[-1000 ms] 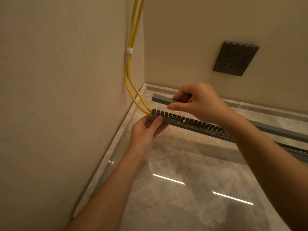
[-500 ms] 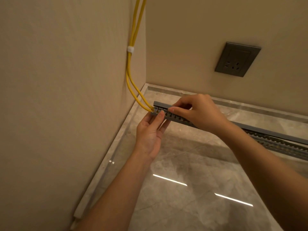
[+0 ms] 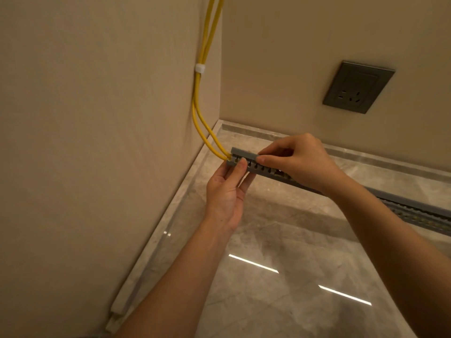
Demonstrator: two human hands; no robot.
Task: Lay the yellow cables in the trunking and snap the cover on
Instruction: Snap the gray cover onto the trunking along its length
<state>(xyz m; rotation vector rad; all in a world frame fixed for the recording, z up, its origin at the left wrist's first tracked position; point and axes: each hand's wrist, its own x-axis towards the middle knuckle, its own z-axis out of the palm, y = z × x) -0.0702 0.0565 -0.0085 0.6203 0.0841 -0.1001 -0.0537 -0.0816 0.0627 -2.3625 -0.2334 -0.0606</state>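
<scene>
Two yellow cables run down the left wall through a white clip and enter the left end of a grey slotted trunking that lies on the marble floor. A flat grey cover sits on top of the trunking's left end. My left hand holds that end from below, thumb against the slotted side. My right hand pinches the cover just right of the end, thumb and fingers pressing on its top edge. The cables inside the trunking are hidden.
A dark wall socket sits on the back wall above the trunking. The left wall and back wall meet in a corner just beyond my hands. A marble skirting strip runs along the left wall.
My right hand brought the cover down from behind the trunking onto its left end. The slots that showed open a second ago are now capped. My left hand stayed at the end.
</scene>
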